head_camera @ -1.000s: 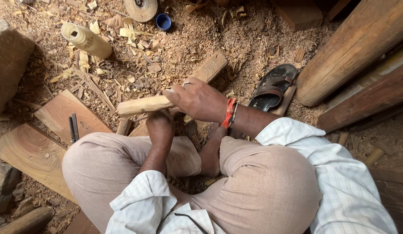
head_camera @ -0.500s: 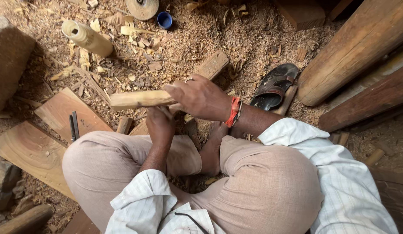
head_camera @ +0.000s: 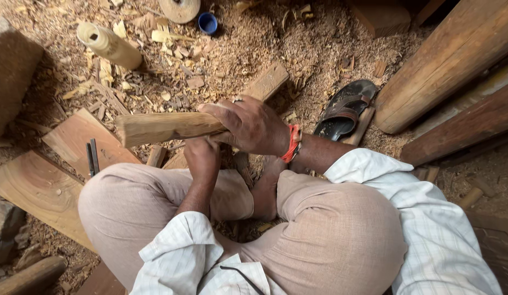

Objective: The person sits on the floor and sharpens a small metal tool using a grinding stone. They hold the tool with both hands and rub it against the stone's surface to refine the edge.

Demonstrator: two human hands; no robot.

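From my remote seat, the biggest things I see are the heavy timber beams (head_camera: 456, 60) leaning at the upper right and the flat wooden planks (head_camera: 38, 188) on the sawdust floor at the left. The person sits cross-legged in between, knees wide, a dark sandal (head_camera: 344, 109) lying just beyond the right forearm.

The wooden billet (head_camera: 164, 127) is off the ground, in front of the knees. Its long axis runs nearly level, left to right across the view, with the free, rough-cut end pointing left and the near end buried in the grip. So the wood extends leftward from both hands.

The right hand (head_camera: 251, 128) is wrapped over the top of the billet's right end, fingers curled fully around it, an orange band at the wrist. The left hand (head_camera: 202, 155) sits just beneath and slightly behind, closed in a fist; I think it clasps the billet's underside, but the right hand covers that contact.

Smaller bits: a pale turned cylinder (head_camera: 109, 45), a blue cap (head_camera: 208, 23), two dark chisels (head_camera: 92, 157) on a plank.
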